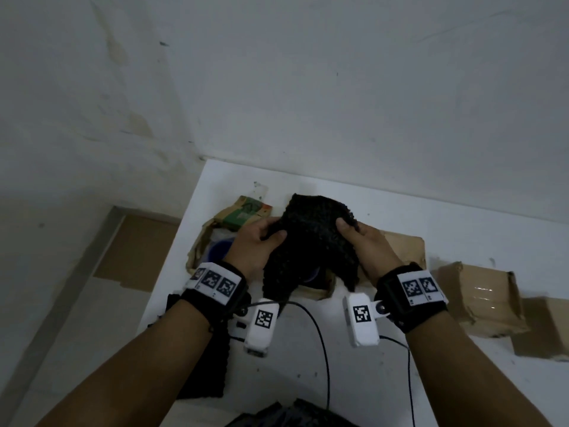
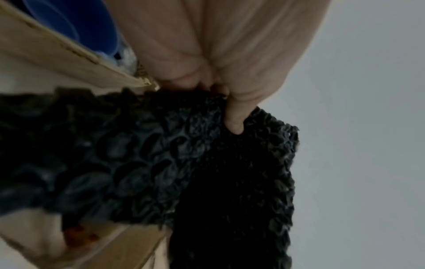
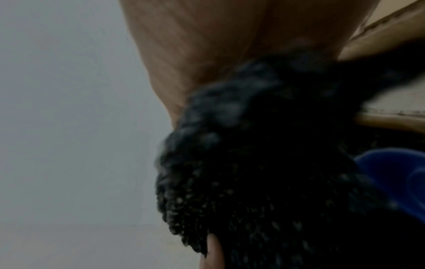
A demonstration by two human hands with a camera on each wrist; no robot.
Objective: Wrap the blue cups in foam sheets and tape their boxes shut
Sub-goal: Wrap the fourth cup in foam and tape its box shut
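Both hands hold up one black bubbly foam sheet (image 1: 311, 241) above the white table (image 1: 385, 380). My left hand (image 1: 261, 238) pinches its left edge, with the thumb (image 2: 233, 120) pressed into the foam sheet (image 2: 161, 154). My right hand (image 1: 357, 238) grips the right edge of the foam sheet (image 3: 253, 163). A blue cup (image 1: 220, 249) sits in an open cardboard box (image 1: 200, 241) to the left, seen as the blue cup (image 2: 76, 23) in the left wrist view. Another blue cup (image 3: 395, 178) shows under the sheet, in an open box (image 1: 317, 291).
Closed cardboard boxes (image 1: 480, 297) lie at the right, one behind my right hand (image 1: 403, 245). More black foam (image 1: 212, 365) lies at the near left and front edge. Two black cables (image 1: 323, 349) cross the table. Walls stand behind and to the left.
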